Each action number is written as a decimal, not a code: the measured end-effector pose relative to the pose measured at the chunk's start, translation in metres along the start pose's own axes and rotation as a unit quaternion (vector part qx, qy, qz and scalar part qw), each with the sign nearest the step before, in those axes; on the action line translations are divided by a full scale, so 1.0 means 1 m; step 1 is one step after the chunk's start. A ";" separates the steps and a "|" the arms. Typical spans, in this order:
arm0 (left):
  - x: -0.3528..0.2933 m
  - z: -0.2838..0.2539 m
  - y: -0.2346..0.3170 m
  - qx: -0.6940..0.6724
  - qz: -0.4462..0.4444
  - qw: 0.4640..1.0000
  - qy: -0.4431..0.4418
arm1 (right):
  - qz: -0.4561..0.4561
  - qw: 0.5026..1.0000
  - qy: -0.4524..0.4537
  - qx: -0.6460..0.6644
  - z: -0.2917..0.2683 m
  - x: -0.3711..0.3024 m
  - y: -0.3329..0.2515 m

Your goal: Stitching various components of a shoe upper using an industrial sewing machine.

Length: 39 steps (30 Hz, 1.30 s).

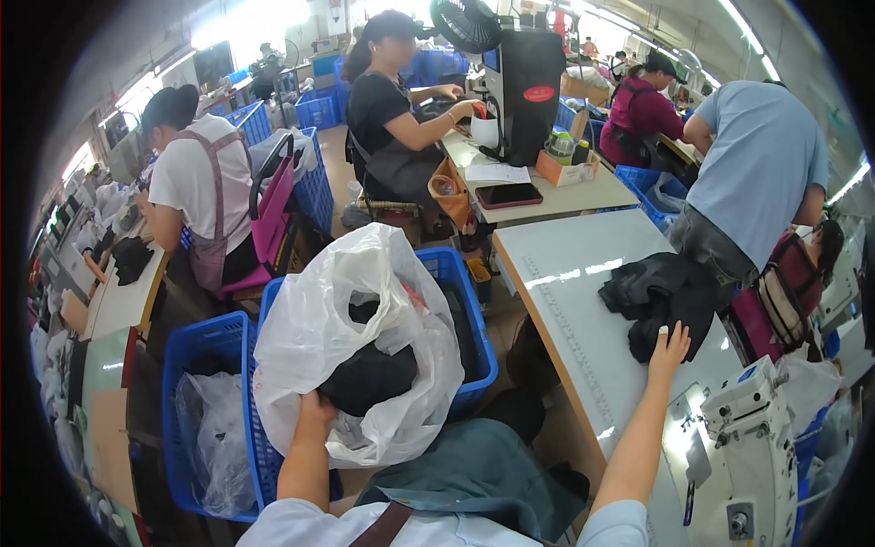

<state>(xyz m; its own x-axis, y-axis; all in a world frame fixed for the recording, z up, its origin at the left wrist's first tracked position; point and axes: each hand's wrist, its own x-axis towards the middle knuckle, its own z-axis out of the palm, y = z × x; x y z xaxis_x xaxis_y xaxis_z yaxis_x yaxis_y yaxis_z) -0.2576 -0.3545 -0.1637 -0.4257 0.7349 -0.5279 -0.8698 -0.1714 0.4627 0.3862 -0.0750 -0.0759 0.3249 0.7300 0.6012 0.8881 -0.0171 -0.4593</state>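
Note:
A white translucent plastic bag with its mouth open rests over a blue crate in front of me. Inside the bag lies a bundle of black cloth. My left hand reaches in at the near side of the bag, against this bundle, its fingers hidden by cloth and plastic. To the right, a crumpled heap of black cloth lies on the white sewing table. My right hand rests on the heap's near edge, fingers stretched out and apart.
A white sewing machine stands at the table's near right. Blue crates flank the bag on the left. Across a second table with a phone sits a co-worker. Another person bends over beside my table's far right.

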 end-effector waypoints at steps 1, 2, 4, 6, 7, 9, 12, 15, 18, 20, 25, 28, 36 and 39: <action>0.005 -0.005 -0.003 0.024 0.012 0.999 -0.017 | 0.007 1.000 -0.004 0.018 0.000 0.001 0.003; 0.012 -0.010 -0.004 0.049 0.025 0.998 -0.033 | 0.014 0.999 -0.009 0.035 0.001 0.003 0.006; 0.019 -0.015 -0.002 0.061 0.033 0.997 -0.045 | 0.013 0.999 -0.006 0.036 -0.001 0.001 0.005; 0.027 -0.016 -0.003 0.081 0.034 0.995 -0.055 | 0.006 0.999 0.011 0.040 0.000 0.002 0.004; 0.028 -0.015 0.000 0.058 0.024 0.996 -0.063 | 0.005 0.999 0.008 0.041 -0.002 0.003 0.000; 0.026 -0.007 -0.002 0.047 0.001 0.996 -0.076 | 0.001 0.999 0.012 0.034 -0.008 0.004 0.002; 0.011 0.010 -0.008 0.035 -0.023 0.997 -0.065 | -0.013 0.999 0.025 0.038 -0.006 0.004 0.005; 0.008 -0.007 -0.005 0.030 0.010 0.995 -0.095 | 0.005 0.997 0.007 0.072 0.002 -0.003 -0.009; 0.014 -0.016 -0.007 0.023 0.038 0.997 -0.060 | 0.001 0.998 0.013 0.065 0.000 -0.004 -0.005; 0.012 -0.009 -0.005 0.016 0.015 0.998 -0.059 | -0.006 0.998 0.017 0.053 -0.001 -0.004 0.002; 0.017 -0.002 -0.005 0.019 0.052 0.998 -0.026 | 0.026 0.998 0.011 0.061 -0.013 -0.002 0.001; 0.021 -0.001 -0.003 0.054 0.052 0.996 -0.047 | 0.024 0.998 0.001 0.059 -0.012 -0.005 -0.005; 0.006 0.003 -0.007 0.035 0.030 0.997 -0.054 | -0.096 0.980 0.169 -0.052 -0.015 0.005 -0.010; 0.007 -0.006 -0.006 0.038 0.044 0.998 -0.024 | -0.122 0.970 0.205 -0.040 -0.038 -0.001 -0.049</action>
<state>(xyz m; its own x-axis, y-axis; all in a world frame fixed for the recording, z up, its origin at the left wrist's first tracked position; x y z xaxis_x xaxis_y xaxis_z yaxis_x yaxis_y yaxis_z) -0.2570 -0.3524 -0.1740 -0.4851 0.7499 -0.4498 -0.8078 -0.1874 0.5589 0.3545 -0.1009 -0.0296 0.1890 0.3868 0.9026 0.9718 0.0581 -0.2284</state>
